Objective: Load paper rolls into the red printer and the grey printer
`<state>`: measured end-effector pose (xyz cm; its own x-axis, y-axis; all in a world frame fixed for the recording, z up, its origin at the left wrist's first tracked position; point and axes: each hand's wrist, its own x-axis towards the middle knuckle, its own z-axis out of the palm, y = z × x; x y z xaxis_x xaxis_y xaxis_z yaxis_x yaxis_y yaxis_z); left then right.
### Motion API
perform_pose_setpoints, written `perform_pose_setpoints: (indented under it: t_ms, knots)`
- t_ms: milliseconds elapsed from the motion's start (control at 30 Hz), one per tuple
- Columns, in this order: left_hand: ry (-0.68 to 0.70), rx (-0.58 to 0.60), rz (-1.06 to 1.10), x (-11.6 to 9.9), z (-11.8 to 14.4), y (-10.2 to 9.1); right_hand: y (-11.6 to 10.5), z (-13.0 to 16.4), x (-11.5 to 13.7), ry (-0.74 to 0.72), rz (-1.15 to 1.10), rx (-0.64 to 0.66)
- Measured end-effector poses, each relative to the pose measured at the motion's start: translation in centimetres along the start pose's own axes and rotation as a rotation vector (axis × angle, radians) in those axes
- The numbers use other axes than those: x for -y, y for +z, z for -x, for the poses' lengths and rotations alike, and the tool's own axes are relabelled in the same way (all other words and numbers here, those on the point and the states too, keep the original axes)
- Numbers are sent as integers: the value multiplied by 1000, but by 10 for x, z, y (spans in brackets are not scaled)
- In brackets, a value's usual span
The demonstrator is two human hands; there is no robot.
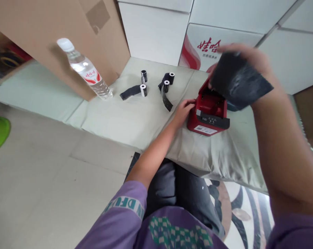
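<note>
Above the red device (pixel 212 119), the right hand (pixel 257 62) holds a black strip (pixel 238 81).

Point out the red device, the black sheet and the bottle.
Red device (pixel 210 119): head view, on its dark front panel.
Black sheet (pixel 239 82): head view, middle of its face.
Bottle (pixel 92 76): head view, on its label.
</note>
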<state>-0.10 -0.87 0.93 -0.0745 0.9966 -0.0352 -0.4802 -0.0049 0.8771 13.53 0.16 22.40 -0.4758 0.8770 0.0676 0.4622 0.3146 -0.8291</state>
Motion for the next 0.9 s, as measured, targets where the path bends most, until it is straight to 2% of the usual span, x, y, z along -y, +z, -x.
perform_pose_setpoints:
  t_ms: [33,67,133,233,333,433,600,733,833,900]
  knots:
    - [0,1,7,1,-1,-1,-7,10,-19,-52,-2,-23]
    - [2,2,10,2,-3,-2,-11,17,-37,-133,90,-15]
    - [5,0,4,3,-5,-3,-13,26,-64,-134,421,37]
    - [-13,-15,-1,0,-5,-3,-4,31,-84,-68,830,106]
    - [-39,-15,20,-5,-2,-2,5,26,-90,-63,988,113]
    - [-55,-8,37,-9,0,-1,8,16,-94,-4,1054,147]
    - [-74,-17,45,-10,1,-1,13,2,-97,95,1012,218]
    - [-54,-5,37,-8,0,-1,19,-7,-99,163,1095,254]
    - [-54,-2,26,-9,0,-1,16,-11,-101,118,1083,282]
    - [-52,4,0,-11,3,0,8,-6,-102,21,965,324]
